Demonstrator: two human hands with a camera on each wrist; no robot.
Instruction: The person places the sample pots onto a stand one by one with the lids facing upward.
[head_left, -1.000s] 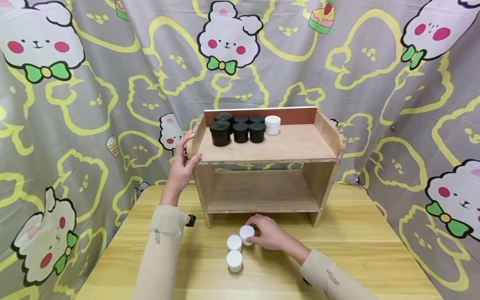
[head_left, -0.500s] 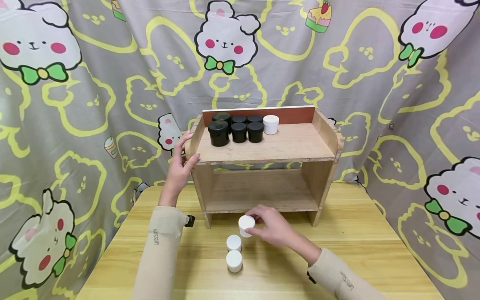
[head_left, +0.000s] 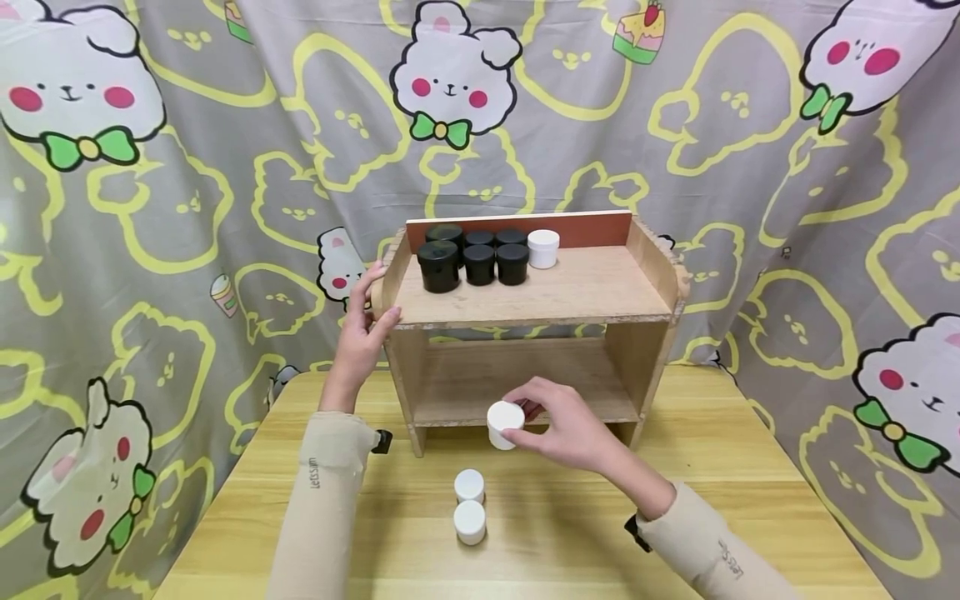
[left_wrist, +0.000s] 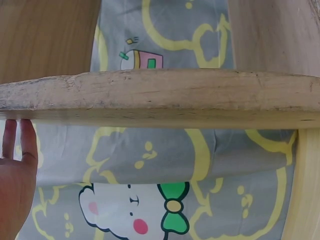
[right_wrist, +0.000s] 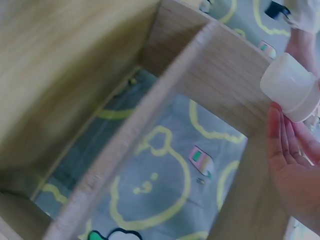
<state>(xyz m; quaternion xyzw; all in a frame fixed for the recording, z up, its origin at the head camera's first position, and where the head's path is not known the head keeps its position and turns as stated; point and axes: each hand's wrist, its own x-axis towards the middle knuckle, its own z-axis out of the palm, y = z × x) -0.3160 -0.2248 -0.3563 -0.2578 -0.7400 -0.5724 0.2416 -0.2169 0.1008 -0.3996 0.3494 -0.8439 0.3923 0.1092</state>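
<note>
My right hand [head_left: 566, 421] pinches a small white lidded jar [head_left: 506, 425] between thumb and fingers, in front of the lower level of a wooden shelf [head_left: 532, 321]. In the right wrist view the jar [right_wrist: 287, 85] is tilted in that camera's picture, at the fingertips of the right hand [right_wrist: 295, 165]. My left hand [head_left: 362, 333] holds the shelf's left side panel, thumb toward the front. Two of its fingers touch the panel edge [left_wrist: 165, 95] in the left wrist view. Two more white jars [head_left: 469, 504] stand one behind the other on the table.
Several black jars [head_left: 480, 265] stand in two rows at the left of the top shelf, with one white jar [head_left: 543, 249] right of the back row. A low red-brown back board [head_left: 592, 232] edges the top. A patterned curtain [head_left: 480, 167] hangs behind the wooden table [head_left: 300, 500].
My right hand has lifted the white jar off the table, up toward the shelf and slightly right. My left hand stays on the side panel.
</note>
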